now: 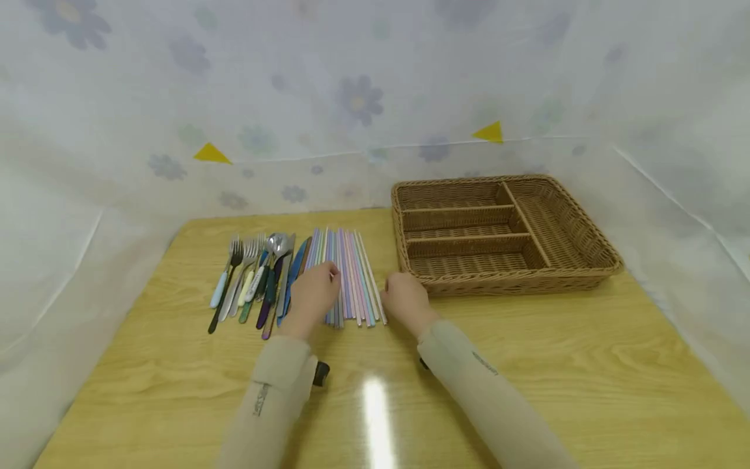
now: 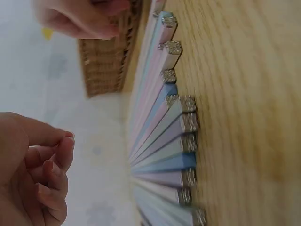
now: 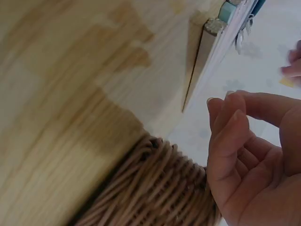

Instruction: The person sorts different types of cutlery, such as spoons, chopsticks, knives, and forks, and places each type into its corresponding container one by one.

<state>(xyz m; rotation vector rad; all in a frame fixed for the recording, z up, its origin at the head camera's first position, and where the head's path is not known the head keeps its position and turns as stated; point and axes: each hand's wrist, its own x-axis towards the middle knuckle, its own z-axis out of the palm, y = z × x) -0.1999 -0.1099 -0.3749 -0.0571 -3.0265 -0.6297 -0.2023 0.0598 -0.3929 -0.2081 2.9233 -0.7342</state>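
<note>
Chopsticks (image 1: 353, 280) point away lengthwise; seemingly fanned slightly.

Right grip (image 3: 256, 155) has thumb and fingertips curled in and meeting, wicker basket (image 3: 162, 188) just beside it on the wood-grain counter (image 3: 70, 70). Glitter-ended sticks (image 3: 215, 26) up top, plus some blurry fingers (image 3: 295, 66) at the right edge.

The head view looks forward and down from above the near side of the yellow wooden counter (image 1: 562, 371). Both wrist views, rolled sideways, look from very near toward the far white flower-printed curtain (image 1: 281, 111) and share the pastel square-ended chopsticks (image 2: 164, 165) and brown woven wicker basket (image 2: 102, 66).
</note>
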